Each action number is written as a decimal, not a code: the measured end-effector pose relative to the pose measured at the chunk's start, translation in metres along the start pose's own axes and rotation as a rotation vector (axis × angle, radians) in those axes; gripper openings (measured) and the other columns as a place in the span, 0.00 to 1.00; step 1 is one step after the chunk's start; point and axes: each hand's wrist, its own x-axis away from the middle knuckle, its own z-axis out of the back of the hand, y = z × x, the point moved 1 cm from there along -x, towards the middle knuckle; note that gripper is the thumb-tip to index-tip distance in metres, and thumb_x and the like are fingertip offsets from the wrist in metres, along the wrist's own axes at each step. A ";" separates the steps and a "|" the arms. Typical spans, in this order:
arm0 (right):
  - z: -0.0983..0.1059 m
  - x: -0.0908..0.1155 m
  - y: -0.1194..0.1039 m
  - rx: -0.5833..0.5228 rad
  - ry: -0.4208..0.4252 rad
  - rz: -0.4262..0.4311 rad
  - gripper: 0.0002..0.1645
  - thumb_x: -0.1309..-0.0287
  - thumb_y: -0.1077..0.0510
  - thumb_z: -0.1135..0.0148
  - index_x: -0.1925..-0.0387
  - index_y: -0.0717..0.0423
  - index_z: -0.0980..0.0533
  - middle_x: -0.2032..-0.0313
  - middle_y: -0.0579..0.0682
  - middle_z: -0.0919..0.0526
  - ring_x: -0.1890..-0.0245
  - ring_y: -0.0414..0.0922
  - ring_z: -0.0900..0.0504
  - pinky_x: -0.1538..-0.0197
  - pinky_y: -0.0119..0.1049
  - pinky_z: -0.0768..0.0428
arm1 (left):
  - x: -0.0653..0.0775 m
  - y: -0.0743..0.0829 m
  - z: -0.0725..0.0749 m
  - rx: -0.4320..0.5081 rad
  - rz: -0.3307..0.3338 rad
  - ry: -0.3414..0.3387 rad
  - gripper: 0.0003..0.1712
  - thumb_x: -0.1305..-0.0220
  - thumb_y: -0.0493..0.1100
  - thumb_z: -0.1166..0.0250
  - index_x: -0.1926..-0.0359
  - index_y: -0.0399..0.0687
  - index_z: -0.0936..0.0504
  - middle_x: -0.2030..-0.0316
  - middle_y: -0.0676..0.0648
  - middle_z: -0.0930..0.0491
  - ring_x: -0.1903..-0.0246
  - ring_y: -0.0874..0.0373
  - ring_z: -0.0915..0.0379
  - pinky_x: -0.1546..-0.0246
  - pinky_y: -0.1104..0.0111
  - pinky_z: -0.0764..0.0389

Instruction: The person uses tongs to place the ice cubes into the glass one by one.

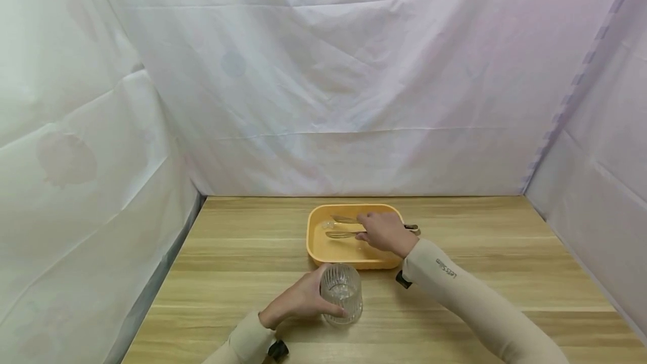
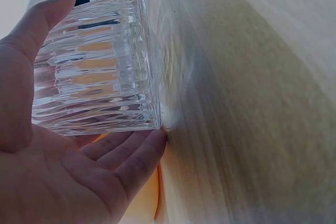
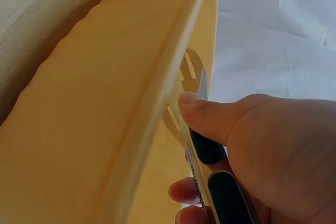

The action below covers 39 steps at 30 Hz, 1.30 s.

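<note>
A clear ribbed drinking glass (image 1: 341,295) stands on the table, and my left hand (image 1: 305,295) grips it from the left, thumb on the near side. In the left wrist view the fingers lie along the side of the glass (image 2: 100,72) down near its base. Clear lumps show inside it. My right hand (image 1: 385,231) holds metal tongs (image 1: 343,235) over the yellow tray (image 1: 312,240), their two arms spread apart. Slotted tips and dark grip pads on the tongs (image 3: 223,192) appear in the right wrist view. A small clear lump (image 1: 327,224) lies in the tray near the tips.
The tray sits on a wood-grain table (image 1: 242,240), just beyond the glass. Pale cloth (image 1: 354,83) hangs behind the table and along both sides. The tray's raised rim (image 3: 152,87) runs close beside the right hand.
</note>
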 end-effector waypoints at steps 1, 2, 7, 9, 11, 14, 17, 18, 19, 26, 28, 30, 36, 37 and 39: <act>0.000 -0.001 0.000 -0.001 -0.013 -0.006 0.21 0.35 0.40 0.39 0.51 0.51 0.25 0.68 0.47 0.21 0.78 0.43 0.25 0.74 0.41 0.25 | 0.000 0.000 0.000 0.002 -0.001 0.001 0.52 0.59 0.55 0.18 0.33 0.58 0.34 0.47 0.53 0.22 0.47 0.60 0.25 0.45 0.64 0.26; -0.001 -0.002 0.000 0.003 -0.024 -0.012 0.22 0.35 0.40 0.40 0.50 0.50 0.25 0.67 0.47 0.21 0.78 0.43 0.25 0.74 0.41 0.25 | 0.000 0.000 0.000 0.002 -0.003 0.001 0.52 0.59 0.55 0.18 0.33 0.58 0.34 0.47 0.53 0.22 0.47 0.60 0.25 0.45 0.64 0.26; -0.004 -0.009 -0.001 0.011 -0.063 -0.034 0.26 0.34 0.39 0.42 0.43 0.49 0.25 0.61 0.47 0.18 0.74 0.43 0.22 0.72 0.41 0.23 | 0.000 0.000 -0.001 0.006 -0.003 0.003 0.53 0.59 0.55 0.18 0.32 0.58 0.35 0.46 0.53 0.22 0.47 0.60 0.25 0.44 0.64 0.26; -0.005 -0.011 -0.001 0.010 -0.062 -0.033 0.26 0.33 0.39 0.43 0.42 0.49 0.25 0.58 0.47 0.17 0.72 0.44 0.20 0.70 0.42 0.22 | 0.000 0.000 0.000 0.008 -0.003 0.004 0.53 0.59 0.55 0.18 0.32 0.58 0.35 0.46 0.53 0.22 0.47 0.60 0.25 0.44 0.64 0.26; -0.005 -0.013 -0.002 0.003 -0.059 -0.026 0.26 0.33 0.39 0.42 0.42 0.49 0.24 0.56 0.48 0.16 0.69 0.45 0.18 0.68 0.43 0.20 | 0.000 0.000 0.000 0.011 -0.004 0.004 0.53 0.59 0.54 0.18 0.33 0.58 0.34 0.47 0.53 0.22 0.47 0.60 0.25 0.44 0.64 0.26; -0.007 -0.015 -0.004 -0.004 -0.052 -0.015 0.25 0.33 0.40 0.42 0.43 0.48 0.23 0.55 0.48 0.15 0.66 0.45 0.17 0.68 0.43 0.20 | 0.000 0.001 -0.001 0.017 -0.001 0.004 0.53 0.59 0.54 0.18 0.32 0.58 0.35 0.47 0.52 0.21 0.47 0.59 0.25 0.44 0.64 0.26; -0.009 -0.017 -0.007 -0.006 -0.053 -0.013 0.22 0.33 0.40 0.42 0.45 0.47 0.22 0.59 0.46 0.15 0.68 0.44 0.17 0.71 0.41 0.21 | 0.001 0.001 -0.001 0.022 0.005 0.004 0.54 0.60 0.53 0.18 0.32 0.59 0.35 0.47 0.52 0.21 0.47 0.59 0.25 0.44 0.64 0.26; -0.009 -0.017 -0.007 -0.004 -0.051 -0.012 0.21 0.33 0.40 0.43 0.47 0.47 0.21 0.61 0.45 0.15 0.69 0.43 0.18 0.73 0.40 0.22 | 0.001 0.001 -0.001 0.024 0.005 0.003 0.54 0.60 0.53 0.18 0.32 0.59 0.35 0.46 0.52 0.21 0.47 0.59 0.25 0.44 0.64 0.26; -0.009 -0.018 -0.008 -0.004 -0.047 -0.010 0.19 0.33 0.41 0.42 0.50 0.46 0.21 0.63 0.44 0.16 0.71 0.42 0.19 0.73 0.39 0.23 | 0.001 0.001 -0.001 0.026 0.006 0.003 0.54 0.60 0.53 0.18 0.32 0.59 0.35 0.46 0.52 0.21 0.47 0.58 0.25 0.45 0.64 0.26; -0.009 -0.017 -0.011 -0.044 -0.011 0.023 0.11 0.32 0.48 0.41 0.71 0.44 0.22 0.80 0.40 0.26 0.80 0.39 0.29 0.76 0.36 0.32 | 0.001 0.002 -0.001 0.030 0.005 0.007 0.53 0.60 0.52 0.17 0.32 0.59 0.34 0.47 0.52 0.21 0.48 0.59 0.25 0.44 0.63 0.26; -0.009 -0.015 -0.011 -0.063 0.004 0.030 0.12 0.32 0.51 0.40 0.73 0.46 0.22 0.82 0.40 0.28 0.81 0.39 0.31 0.76 0.36 0.33 | 0.001 0.002 -0.001 0.029 0.006 0.009 0.53 0.61 0.52 0.17 0.32 0.58 0.34 0.47 0.52 0.21 0.48 0.59 0.24 0.45 0.63 0.26; -0.010 -0.012 -0.011 -0.064 0.018 0.040 0.14 0.32 0.52 0.40 0.75 0.46 0.23 0.83 0.40 0.29 0.82 0.38 0.33 0.76 0.35 0.34 | 0.002 0.002 -0.001 0.025 0.006 0.009 0.53 0.61 0.53 0.17 0.33 0.58 0.34 0.48 0.52 0.21 0.48 0.59 0.24 0.45 0.63 0.26; -0.011 -0.004 -0.008 -0.070 0.040 0.055 0.12 0.32 0.53 0.40 0.74 0.47 0.21 0.82 0.40 0.27 0.81 0.38 0.32 0.75 0.35 0.30 | 0.001 0.001 0.000 0.016 0.010 0.005 0.52 0.60 0.53 0.18 0.33 0.58 0.34 0.48 0.53 0.21 0.48 0.59 0.24 0.46 0.63 0.25; -0.011 -0.002 -0.007 -0.074 0.041 0.054 0.11 0.32 0.54 0.39 0.73 0.48 0.20 0.81 0.41 0.26 0.81 0.38 0.31 0.75 0.36 0.30 | 0.001 0.002 0.000 0.017 0.012 0.004 0.52 0.60 0.53 0.18 0.33 0.58 0.34 0.48 0.53 0.21 0.48 0.58 0.25 0.46 0.63 0.26; -0.011 0.000 -0.006 -0.077 0.038 0.051 0.10 0.33 0.54 0.39 0.71 0.48 0.19 0.80 0.41 0.25 0.81 0.38 0.30 0.75 0.36 0.28 | 0.001 0.002 0.000 0.018 0.015 0.003 0.53 0.60 0.53 0.18 0.33 0.58 0.34 0.48 0.52 0.21 0.48 0.58 0.24 0.46 0.63 0.25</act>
